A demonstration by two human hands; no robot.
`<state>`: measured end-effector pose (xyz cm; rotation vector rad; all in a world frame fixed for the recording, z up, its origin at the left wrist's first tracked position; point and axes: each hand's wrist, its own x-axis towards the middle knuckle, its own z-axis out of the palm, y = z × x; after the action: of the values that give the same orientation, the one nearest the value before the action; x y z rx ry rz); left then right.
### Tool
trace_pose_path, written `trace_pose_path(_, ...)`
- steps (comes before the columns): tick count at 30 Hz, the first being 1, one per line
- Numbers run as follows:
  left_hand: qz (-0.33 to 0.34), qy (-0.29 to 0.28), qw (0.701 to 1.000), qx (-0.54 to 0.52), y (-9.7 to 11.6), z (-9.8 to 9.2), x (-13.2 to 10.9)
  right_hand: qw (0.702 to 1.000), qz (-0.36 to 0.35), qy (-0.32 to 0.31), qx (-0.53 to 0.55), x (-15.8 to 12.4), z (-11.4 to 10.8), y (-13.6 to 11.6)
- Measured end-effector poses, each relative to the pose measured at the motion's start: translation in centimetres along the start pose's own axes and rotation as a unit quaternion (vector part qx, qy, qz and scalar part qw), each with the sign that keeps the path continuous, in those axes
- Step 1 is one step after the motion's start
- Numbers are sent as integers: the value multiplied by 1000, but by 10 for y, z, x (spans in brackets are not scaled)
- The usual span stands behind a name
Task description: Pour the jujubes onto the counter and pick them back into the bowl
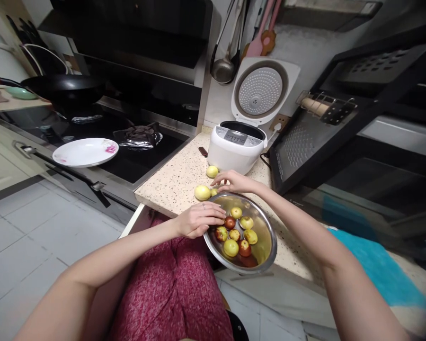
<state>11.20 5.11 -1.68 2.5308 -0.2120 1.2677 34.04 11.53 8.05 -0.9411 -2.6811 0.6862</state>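
Observation:
A steel bowl point(266, 258) sits at the front edge of a speckled counter point(170, 182) and holds several small green and red-brown fruits point(238, 234). My left hand point(198, 219) rests over the bowl's near-left rim with its fingers curled on the rim, beside a red fruit point(229, 222). My right hand point(233, 181) reaches over the bowl's far rim, fingers bent down above a small green fruit point(214, 192) on the counter. Two more green fruits, one larger point(202, 192) and one smaller point(212, 171), lie on the counter beyond the bowl.
A white rice cooker point(236, 149) with its lid up stands behind the fruits. To the left are a black stove top point(135, 161), a white plate point(85, 151) and a black pan point(64, 87). A dark rack point(305, 142) stands to the right, with a blue cloth point(376, 265) near it.

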Motion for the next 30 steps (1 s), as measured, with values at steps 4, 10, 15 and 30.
trace_pose_path(4,4,4,1000,-5,1,-2,3,998,32,-50,15,9,0,4)
trace_pose_path(10,-2,-4,1000,-17,6,-8,9,996,43,-74,23,8,0,8)
trace_pose_path(15,4,-5,1000,-12,7,-9,10,996,42,-75,15,7,-1,7)
trace_pose_path(30,-8,1,1000,5,8,-8,6,992,36,9,119,-47,0,12)
